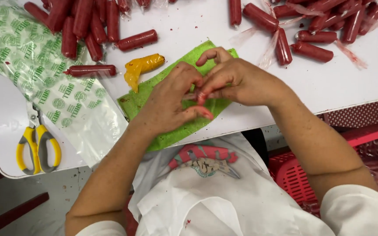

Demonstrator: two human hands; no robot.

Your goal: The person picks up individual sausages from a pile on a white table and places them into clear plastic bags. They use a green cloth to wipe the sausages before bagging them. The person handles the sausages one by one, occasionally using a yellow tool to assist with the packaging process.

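A person's left hand [169,102] and right hand [237,81] meet over a green cloth [154,94] at the near edge of a white table [351,83], fingertips pinched together on something small and reddish, too hidden to identify. Red sausages [84,26] lie far left, yellow scissors [38,146] near left.

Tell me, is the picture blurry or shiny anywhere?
In the head view, light is even and soft, with faint shadows under the left hand and right hand; the plastic bags show mild glare; the fingertips look slightly smeared; the scissors stay sharp; edges bend little.
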